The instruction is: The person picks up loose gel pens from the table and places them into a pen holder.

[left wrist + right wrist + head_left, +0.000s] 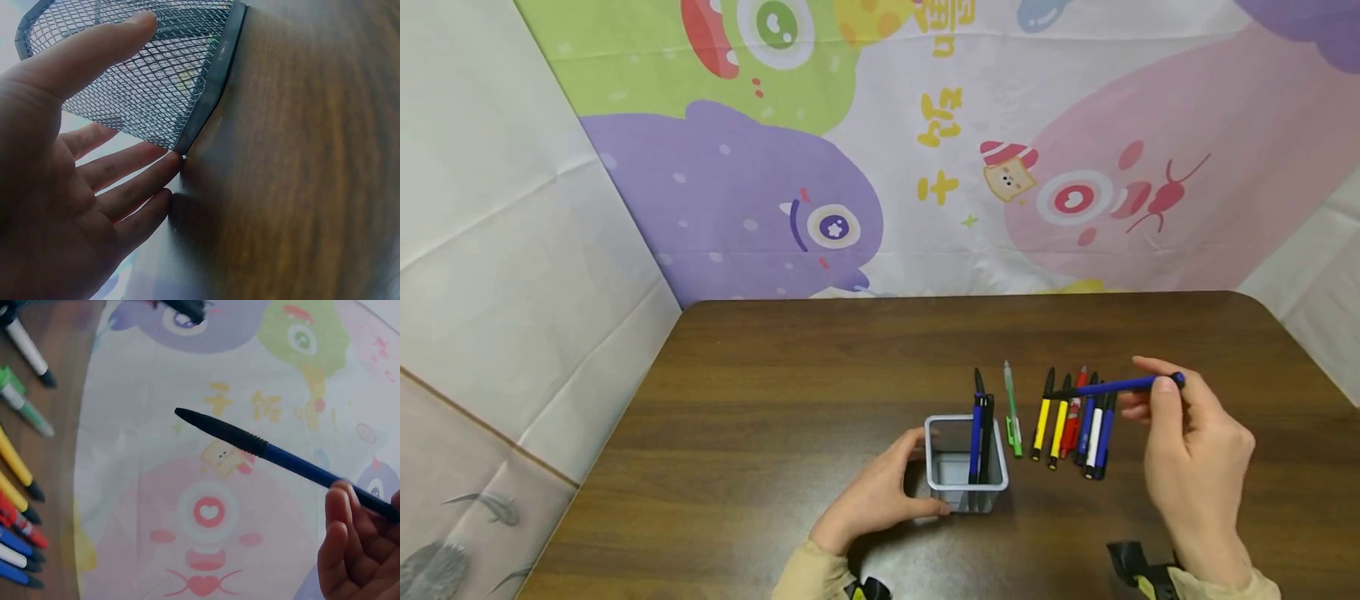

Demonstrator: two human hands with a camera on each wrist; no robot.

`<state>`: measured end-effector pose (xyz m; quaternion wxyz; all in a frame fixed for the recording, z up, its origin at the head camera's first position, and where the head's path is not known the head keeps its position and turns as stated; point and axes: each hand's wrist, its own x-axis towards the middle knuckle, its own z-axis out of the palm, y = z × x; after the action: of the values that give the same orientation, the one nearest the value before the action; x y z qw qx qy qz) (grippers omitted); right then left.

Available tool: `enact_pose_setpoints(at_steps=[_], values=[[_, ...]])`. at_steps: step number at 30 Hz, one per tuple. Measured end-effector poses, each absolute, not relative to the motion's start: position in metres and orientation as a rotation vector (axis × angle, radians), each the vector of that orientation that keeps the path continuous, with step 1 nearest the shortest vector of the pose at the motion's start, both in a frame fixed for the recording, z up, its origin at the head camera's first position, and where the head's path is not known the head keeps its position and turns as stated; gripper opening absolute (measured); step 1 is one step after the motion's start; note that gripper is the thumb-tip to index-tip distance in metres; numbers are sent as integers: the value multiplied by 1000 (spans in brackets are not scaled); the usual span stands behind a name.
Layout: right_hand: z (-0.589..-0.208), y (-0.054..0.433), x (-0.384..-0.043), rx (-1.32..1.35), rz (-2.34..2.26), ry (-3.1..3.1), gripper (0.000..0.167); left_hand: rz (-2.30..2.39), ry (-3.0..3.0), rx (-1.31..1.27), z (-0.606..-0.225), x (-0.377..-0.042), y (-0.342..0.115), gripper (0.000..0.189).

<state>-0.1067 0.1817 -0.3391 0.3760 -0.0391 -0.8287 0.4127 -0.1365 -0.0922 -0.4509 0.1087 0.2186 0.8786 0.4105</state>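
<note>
My left hand [880, 490] holds a square mesh pen holder [967, 487] from its left side. In the left wrist view the thumb lies against the mesh [169, 87], and the fingers spread by its lower corner. A blue pen [976, 437] and a black pen [988, 433] stand upright inside the holder. To the right, my right hand [1195, 450] pinches a blue pen [297, 464] near one end, between thumb and fingers. Its black tip points left, above the row of pens on the table.
Right of the holder lie a green pen [1012, 412], two yellow pens [1042, 425], a red pen [1070, 429], a white pen [1094, 437] and blue pens [1103, 450], side by side on the brown table [760, 400]. A cartoon-printed cloth [910, 250] hangs behind the table.
</note>
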Motion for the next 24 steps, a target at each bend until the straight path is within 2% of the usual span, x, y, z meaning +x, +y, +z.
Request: enact_pose_setpoints(at_steps=[11, 24], values=[[-328, 173, -99, 130, 1513, -2115, 26, 1220, 2577, 645, -452, -137, -92, 82], [-344, 155, -102, 256, 1337, -2291, 25, 1215, 2573, 643, -450, -136, -92, 82]])
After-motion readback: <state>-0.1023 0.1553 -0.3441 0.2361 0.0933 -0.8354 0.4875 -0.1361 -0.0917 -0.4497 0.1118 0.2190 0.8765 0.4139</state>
